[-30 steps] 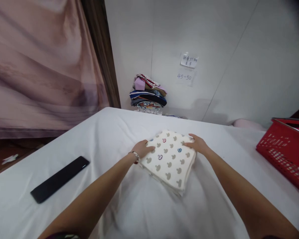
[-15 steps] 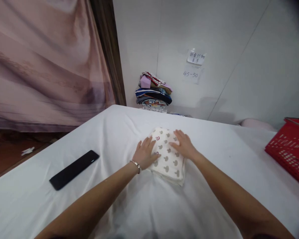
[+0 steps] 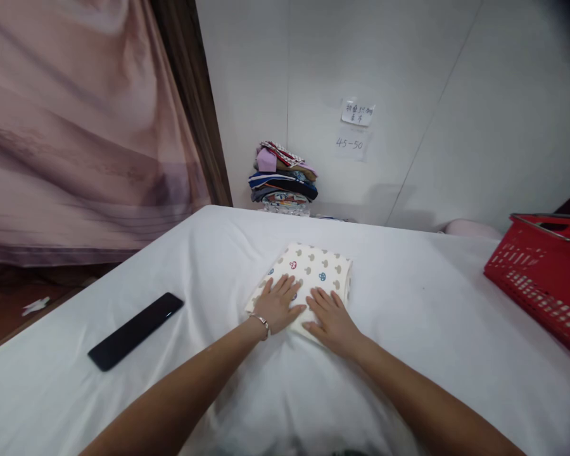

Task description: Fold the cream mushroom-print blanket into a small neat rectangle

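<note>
A folded white cloth [image 3: 308, 259] printed with grey, red and blue mushroom shapes lies on the white-covered table. My left hand [image 3: 278, 305] rests on its lower left part, fingers spread, with a bracelet at the wrist. On the lower right part of the cloth lies my right hand [image 3: 331, 322], palm down and fingers apart. Neither hand grips anything. The two thumbs are close together, and part of the near edge of the cloth is hidden under the hands.
A black phone-like slab [image 3: 135, 330] lies on the table [image 3: 209, 253] at the left. A red basket [image 3: 541, 272] stands at the right. Behind the far edge is a stack of folded fabrics [image 3: 285, 180] against the wall, and a pink curtain [image 3: 90, 126] hangs at the left.
The cloth now looks wider, reaching further left, with blue mushroom shapes showing. My right hand has moved nearer to me and to the left. The view has shifted slightly right.
</note>
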